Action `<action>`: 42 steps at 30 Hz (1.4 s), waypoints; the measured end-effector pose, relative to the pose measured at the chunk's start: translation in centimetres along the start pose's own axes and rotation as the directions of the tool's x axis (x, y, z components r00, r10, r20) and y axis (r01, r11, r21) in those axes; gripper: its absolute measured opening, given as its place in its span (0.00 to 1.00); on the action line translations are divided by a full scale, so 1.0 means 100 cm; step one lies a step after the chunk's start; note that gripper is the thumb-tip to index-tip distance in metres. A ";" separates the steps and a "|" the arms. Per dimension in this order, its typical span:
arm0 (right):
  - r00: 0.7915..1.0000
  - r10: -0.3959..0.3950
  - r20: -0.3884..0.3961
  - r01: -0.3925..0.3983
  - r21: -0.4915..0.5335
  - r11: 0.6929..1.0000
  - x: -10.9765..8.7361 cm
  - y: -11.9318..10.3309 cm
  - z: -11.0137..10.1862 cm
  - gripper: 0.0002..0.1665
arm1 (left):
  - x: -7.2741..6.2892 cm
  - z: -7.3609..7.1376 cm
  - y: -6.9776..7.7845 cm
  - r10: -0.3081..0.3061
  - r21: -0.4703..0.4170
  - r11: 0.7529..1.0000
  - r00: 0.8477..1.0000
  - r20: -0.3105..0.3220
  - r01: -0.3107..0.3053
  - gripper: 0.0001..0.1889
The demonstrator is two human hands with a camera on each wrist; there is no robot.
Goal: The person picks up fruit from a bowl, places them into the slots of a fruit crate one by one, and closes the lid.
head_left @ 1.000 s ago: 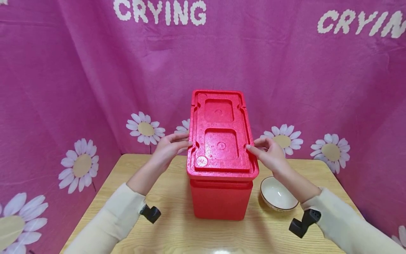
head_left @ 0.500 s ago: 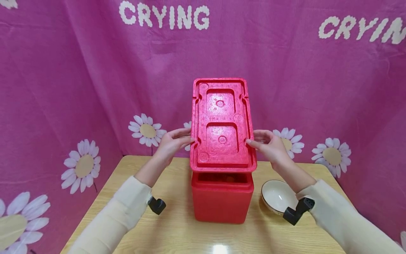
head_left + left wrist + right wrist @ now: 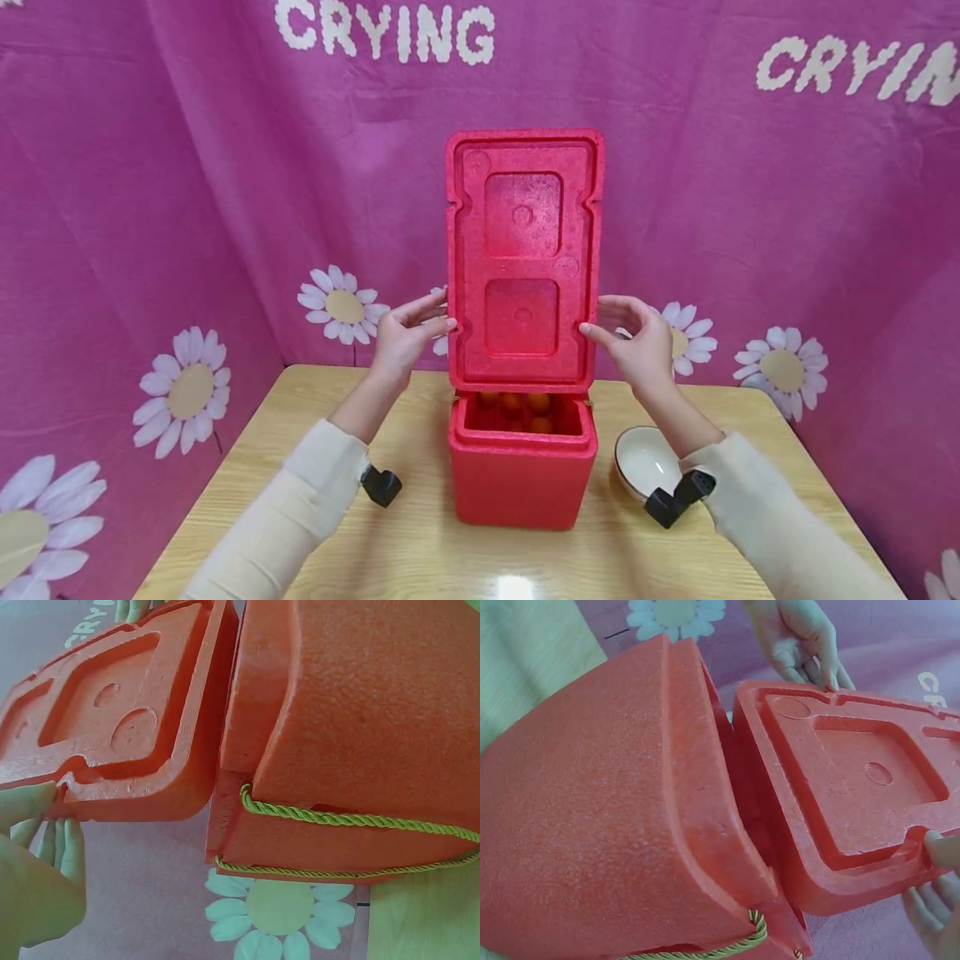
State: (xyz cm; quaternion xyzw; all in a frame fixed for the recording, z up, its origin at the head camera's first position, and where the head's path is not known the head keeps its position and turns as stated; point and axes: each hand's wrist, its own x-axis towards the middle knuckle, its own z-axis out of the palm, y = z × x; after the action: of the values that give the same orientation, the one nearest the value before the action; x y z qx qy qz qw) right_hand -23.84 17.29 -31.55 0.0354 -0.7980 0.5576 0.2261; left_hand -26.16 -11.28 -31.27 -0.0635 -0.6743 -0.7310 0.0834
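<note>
A red foam lid [image 3: 522,267] with two square recesses stands tilted up over the back of a red foam box [image 3: 522,487]. My left hand [image 3: 405,333] grips the lid's left edge, thumb on the top face and fingers behind. On the opposite edge my right hand [image 3: 637,337] pinches it the same way. Several round orange things [image 3: 512,402] show inside the box, partly hidden by the lid. In the left wrist view, a yellow-green rope [image 3: 360,819] runs along the box's side. The right wrist view shows the lid [image 3: 870,776] apart from the box rim.
A white bowl [image 3: 647,458] with a brown rim stands on the wooden table [image 3: 405,550], right of the box and below my right forearm. A pink curtain [image 3: 375,167] with daisies and white letters hangs close behind the table.
Both hands have raised the lid off the box and tipped it nearly upright toward the back. The box's opening and the orange things in it have come into view.
</note>
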 end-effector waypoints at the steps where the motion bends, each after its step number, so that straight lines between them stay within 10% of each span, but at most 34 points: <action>1: 1.000 -0.019 -0.016 0.019 0.008 1.000 0.000 0.002 0.001 0.26 | 0.001 0.000 -0.001 0.013 -0.016 1.000 1.000 -0.004 -0.013 0.23; 13: 0.966 -0.200 -0.162 0.227 0.163 0.960 0.001 0.005 0.011 0.24 | 0.007 0.006 0.004 0.075 -0.192 0.978 0.997 -0.035 -0.081 0.18; 22: 0.980 -0.087 -0.180 0.148 0.357 0.922 -0.001 -0.003 0.010 0.05 | 0.002 0.008 0.025 -0.001 -0.290 0.957 0.999 -0.035 -0.009 0.11; 26: 0.996 0.017 -0.085 0.021 0.425 0.905 -0.001 -0.009 0.006 0.08 | -0.001 0.007 0.031 0.008 -0.250 0.968 1.000 0.009 -0.005 0.16; 32: 0.981 0.160 0.111 -0.183 0.248 0.951 -0.005 -0.005 -0.004 0.20 | -0.006 -0.006 0.022 0.007 -0.203 0.979 0.982 0.189 0.032 0.25; 38: 0.946 0.131 0.297 -0.178 0.138 0.974 -0.009 0.013 -0.015 0.24 | -0.013 -0.023 0.002 -0.007 -0.159 0.985 0.927 0.374 0.071 0.27; 42: 0.917 0.059 0.395 -0.141 0.182 0.973 -0.010 0.029 -0.019 0.31 | -0.017 -0.028 -0.007 -0.009 -0.107 0.993 0.929 0.369 0.052 0.26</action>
State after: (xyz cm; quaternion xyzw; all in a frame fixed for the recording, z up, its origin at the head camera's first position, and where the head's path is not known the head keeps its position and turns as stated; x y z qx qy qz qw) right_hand -23.23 19.86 -33.94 0.1268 -0.7651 0.6305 0.0303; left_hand -24.58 -13.94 -32.56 -0.1934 -0.6359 -0.7448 -0.0596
